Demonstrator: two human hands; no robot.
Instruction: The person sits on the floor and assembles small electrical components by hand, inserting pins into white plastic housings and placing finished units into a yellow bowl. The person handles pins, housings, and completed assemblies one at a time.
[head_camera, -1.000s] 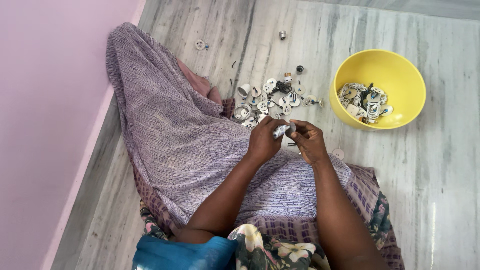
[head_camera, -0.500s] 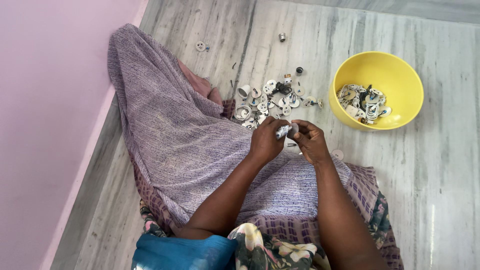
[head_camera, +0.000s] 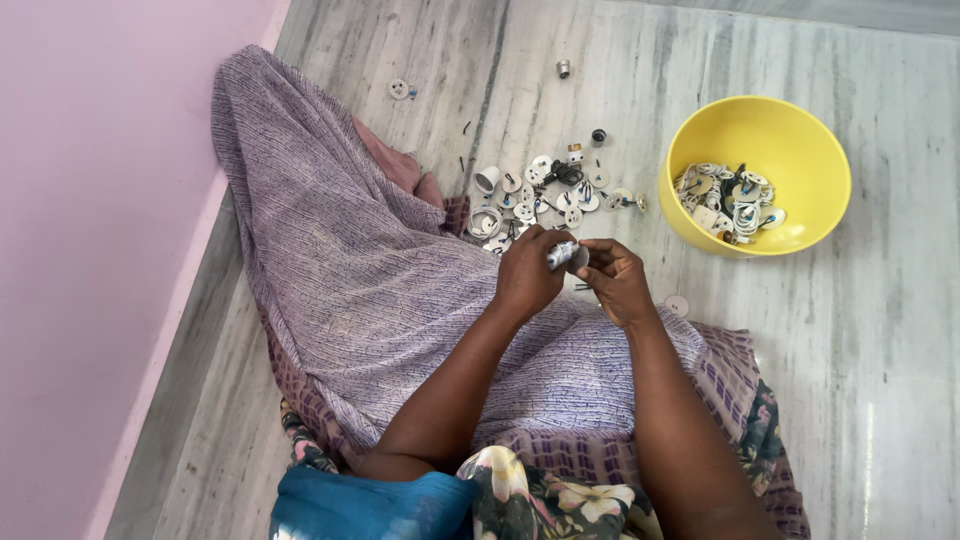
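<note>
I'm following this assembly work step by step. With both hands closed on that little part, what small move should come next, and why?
Probably a short twist or press to seat the pieces: the left hand grips a small silver-and-white part and the right hand pinches a dark round piece against its end. If it is joined, it likely goes to the yellow bowl, where similar wired pieces lie.

Yellow bowl (holding parts), pink wall
</note>
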